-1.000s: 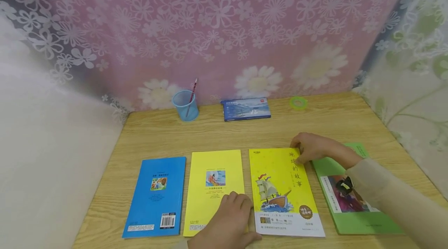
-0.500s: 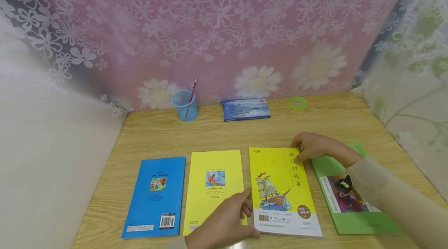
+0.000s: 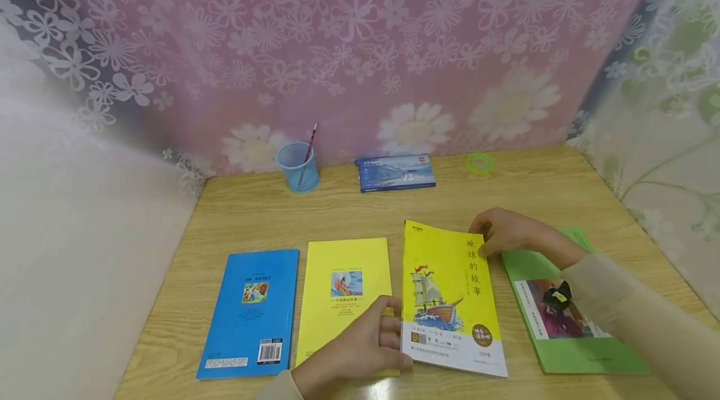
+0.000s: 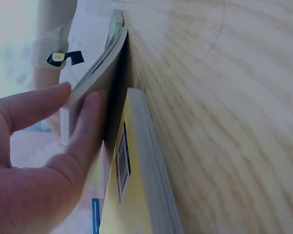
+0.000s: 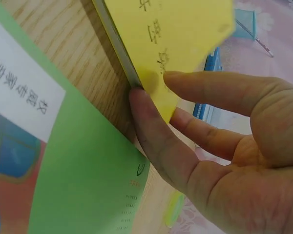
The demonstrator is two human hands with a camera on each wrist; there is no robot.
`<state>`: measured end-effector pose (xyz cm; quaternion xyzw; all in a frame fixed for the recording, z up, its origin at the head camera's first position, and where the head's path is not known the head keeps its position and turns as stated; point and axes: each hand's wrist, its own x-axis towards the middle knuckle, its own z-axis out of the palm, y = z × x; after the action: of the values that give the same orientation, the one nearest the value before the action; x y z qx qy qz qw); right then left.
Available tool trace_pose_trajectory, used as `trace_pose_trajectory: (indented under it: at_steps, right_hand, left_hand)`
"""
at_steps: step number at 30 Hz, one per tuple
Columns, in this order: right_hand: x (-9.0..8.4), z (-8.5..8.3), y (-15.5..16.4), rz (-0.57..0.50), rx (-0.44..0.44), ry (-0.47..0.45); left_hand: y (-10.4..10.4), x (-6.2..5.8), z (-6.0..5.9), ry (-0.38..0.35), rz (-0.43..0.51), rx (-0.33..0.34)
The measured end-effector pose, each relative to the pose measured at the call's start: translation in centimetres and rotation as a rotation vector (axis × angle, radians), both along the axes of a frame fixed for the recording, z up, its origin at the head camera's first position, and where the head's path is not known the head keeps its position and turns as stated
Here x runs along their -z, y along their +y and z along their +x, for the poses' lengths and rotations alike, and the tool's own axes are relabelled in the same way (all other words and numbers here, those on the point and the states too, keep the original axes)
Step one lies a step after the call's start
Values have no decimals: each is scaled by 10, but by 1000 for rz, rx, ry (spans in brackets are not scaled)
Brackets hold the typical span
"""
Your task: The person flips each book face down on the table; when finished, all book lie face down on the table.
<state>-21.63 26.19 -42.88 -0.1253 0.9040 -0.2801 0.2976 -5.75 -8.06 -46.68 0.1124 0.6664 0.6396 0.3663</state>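
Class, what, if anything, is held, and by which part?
The yellow ship book: the right hand pinches its top right corner, the left hand grips its lower left edge.

Bare tabletop (image 3: 337, 215) leaves a lane behind the blue book (image 3: 249, 315) — pencil cup (image 3: 298, 170), blue box (image 3: 396, 175) and tape roll (image 3: 480, 170) bound it. The left hand (image 3: 360, 340) blocks the near gap beside the ship book (image 3: 450, 300); the right sleeve (image 3: 641, 319) hangs across the green book (image 3: 554, 328).
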Motion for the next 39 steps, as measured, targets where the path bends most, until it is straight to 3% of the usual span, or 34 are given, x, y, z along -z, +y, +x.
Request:
trace_pose_trajectory:
  at_steps: [11, 24, 31, 35, 39]
  right_hand:
    - [-3, -3, 18, -104, 5, -71]
    - [-26, -10, 39, -342, 136, -248]
    - [-43, -8, 35, -441, 238, -246]
    - [-48, -7, 32, -490, 296, -247]
    - [-51, -6, 31, -539, 341, -252]
  left_hand:
    - [-8, -15, 0, 54, 142, -16]
    - [-18, -27, -5, 182, 174, -14]
    - [-19, -34, -5, 220, 248, -37]
    - [-21, -38, -4, 300, 228, -52]
    - [-20, -44, 1, 450, 104, -71]
